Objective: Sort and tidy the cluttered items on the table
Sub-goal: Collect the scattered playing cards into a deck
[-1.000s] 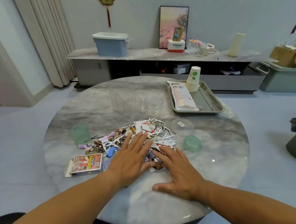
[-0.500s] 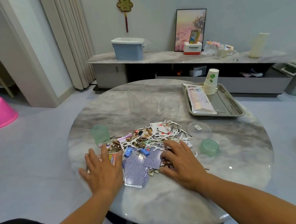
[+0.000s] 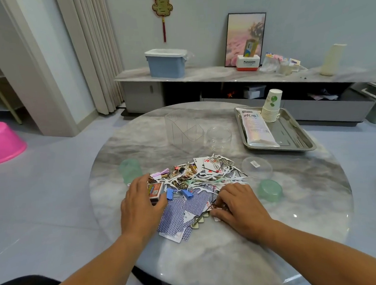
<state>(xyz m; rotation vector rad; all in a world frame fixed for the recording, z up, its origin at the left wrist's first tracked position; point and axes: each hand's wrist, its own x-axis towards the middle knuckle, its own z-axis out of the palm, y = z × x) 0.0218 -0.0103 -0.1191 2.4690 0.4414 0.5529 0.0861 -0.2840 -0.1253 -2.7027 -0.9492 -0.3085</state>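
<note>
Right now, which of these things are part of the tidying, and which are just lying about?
Part of it: card box in left hand, playing cards, right hand, clear organiser, jar.

Lying about: steel tray, paper cups, pink basin.

left hand (image 3: pixel 140 202): bare; no glove, ring or other covering is seen on it.
right hand (image 3: pixel 237 202): bare; no glove or ring is seen on the fingers that show.
left forearm (image 3: pixel 97 264): uncovered along all that is shown, from the wrist to the lower edge of the view; no sleeve or cuff is seen.
right forearm (image 3: pixel 321 248): uncovered likewise, from the wrist to the lower right corner; no sleeve or cuff is seen.
wrists: no watch, strap or band is seen on either.
fingernails: short and unpainted where they can be made out.
</note>
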